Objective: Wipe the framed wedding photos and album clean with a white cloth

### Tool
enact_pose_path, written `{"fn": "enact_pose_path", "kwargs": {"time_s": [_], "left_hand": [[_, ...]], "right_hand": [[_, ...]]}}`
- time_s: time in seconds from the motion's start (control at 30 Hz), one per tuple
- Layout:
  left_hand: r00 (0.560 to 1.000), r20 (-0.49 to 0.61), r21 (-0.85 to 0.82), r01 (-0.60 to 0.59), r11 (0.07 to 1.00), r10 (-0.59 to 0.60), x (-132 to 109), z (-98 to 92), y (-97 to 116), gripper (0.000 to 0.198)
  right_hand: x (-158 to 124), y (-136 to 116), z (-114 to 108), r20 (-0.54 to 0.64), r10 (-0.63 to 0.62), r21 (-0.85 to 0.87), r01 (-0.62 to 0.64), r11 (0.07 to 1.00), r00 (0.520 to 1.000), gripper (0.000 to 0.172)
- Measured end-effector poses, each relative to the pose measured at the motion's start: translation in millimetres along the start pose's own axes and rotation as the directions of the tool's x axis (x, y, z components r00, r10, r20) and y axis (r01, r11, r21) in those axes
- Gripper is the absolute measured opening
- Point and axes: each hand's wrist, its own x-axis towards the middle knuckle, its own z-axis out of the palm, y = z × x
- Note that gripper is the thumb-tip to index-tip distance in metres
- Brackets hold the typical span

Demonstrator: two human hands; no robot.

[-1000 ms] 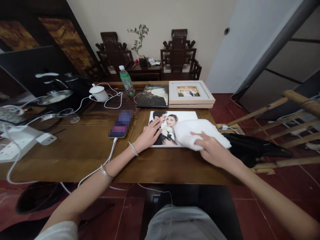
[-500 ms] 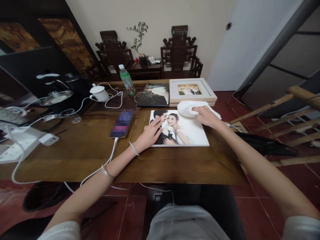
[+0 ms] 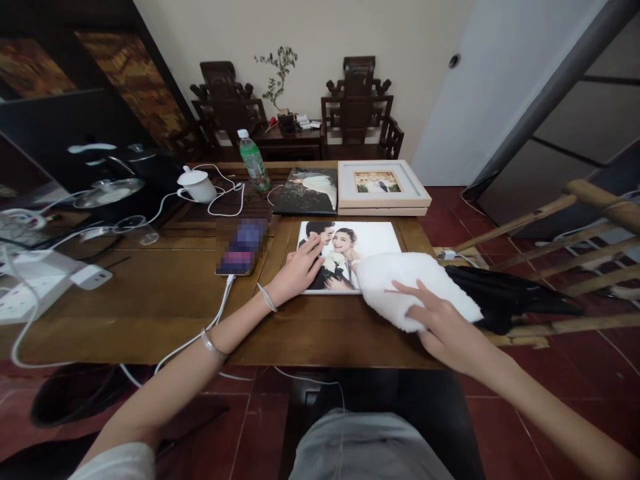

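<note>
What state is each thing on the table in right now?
print: flat on the table, near right corner covered by the cloth
cloth: spread over that corner, under the right hand
left hand: open, pressing flat on the print's left part
right hand: open, fingers spread on the cloth
bottle: upright, capped
cup: lid on
frame: lying flat, face up
phone: face up, cable plugged in

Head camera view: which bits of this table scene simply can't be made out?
All in the head view, the only one:
Photo print: near right corner hidden under the white cloth.
Right hand: palm hidden, pressed against the cloth.
Phone: screen blurred out.
Framed picture: its little photo is too small to read.
Black thing beyond the table: partly behind the cloth, unidentifiable.
</note>
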Motion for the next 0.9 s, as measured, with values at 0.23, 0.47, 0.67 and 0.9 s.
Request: {"fn": "enact_pose_path", "kwargs": {"time_s": [0.23,0.47,0.67,0.9], "left_hand": [[1.000,0.000,-0.002,-0.008,1.000,0.008,0.0,0.7,-2.1,0.043],[1.000,0.013,-0.008,0.016,1.000,-0.016,-0.6,-1.9,-0.1,0.044],[0.999,0.025,-0.031,0.034,0.999,-0.033,-1.8,-6.3,5.0,0.048],[0.999,0.017,-0.049,0.031,0.998,-0.030,-2.2,-4.9,3.2,0.047]], "right_hand": [[20.0,-0.4,-15.4,0.069,0.002,0.005,-0.002,1.000,0.998,0.041],[109.4,47.3,-23.8,0.021,0.035,0.025,-0.036,0.999,0.999,0.030],[161.2,78.6,-24.4,-0.017,0.064,0.015,-0.063,0.998,0.998,0.032],[139.3,61.1,-19.9,-0.017,0.049,0.022,-0.049,0.999,0.999,0.040]]}}
